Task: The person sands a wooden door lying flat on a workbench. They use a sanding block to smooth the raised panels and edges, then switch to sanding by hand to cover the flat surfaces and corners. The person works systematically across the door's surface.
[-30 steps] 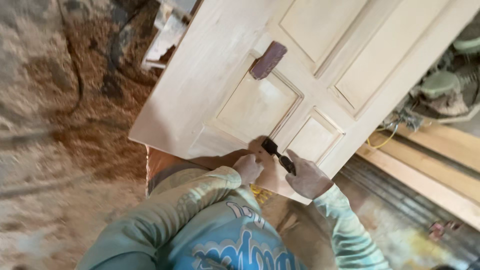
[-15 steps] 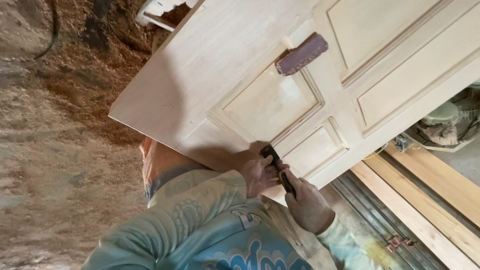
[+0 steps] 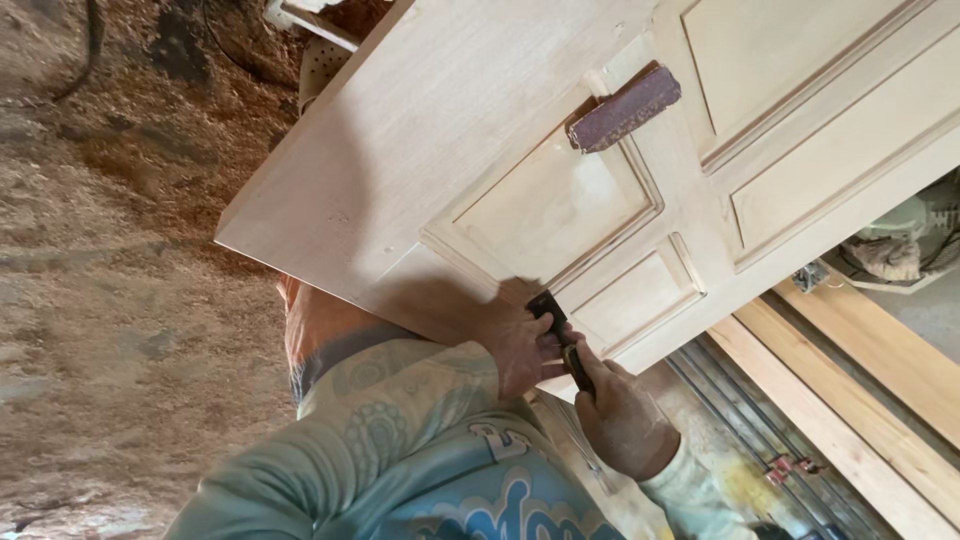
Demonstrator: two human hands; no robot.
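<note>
A person in a pale green patterned long-sleeved shirt bends over a pale, unfinished wooden panel door lying flat, both hands closed around a small dark-bladed hand tool at the door's near edge. The left hand presses down over the tool's blade end, its grip clenched on the tool where it meets the moulding of a small recessed panel. The right hand wraps the handle from behind, its grip likewise clenched on the tool. The tool is short and narrow, dark at the front and brownish at the handle; its long axis runs diagonally, pointing up and to the left, away from the person and into the panel's corner. Much of it is hidden under the fingers.

Farther along the door, a reddish-brown sanding block rests on the rail between two panels, well apart from the hands. Long pale timber boards lie beside the door on the right, and the sawdust-covered floor spreads out to the left. No containers can be made out.
</note>
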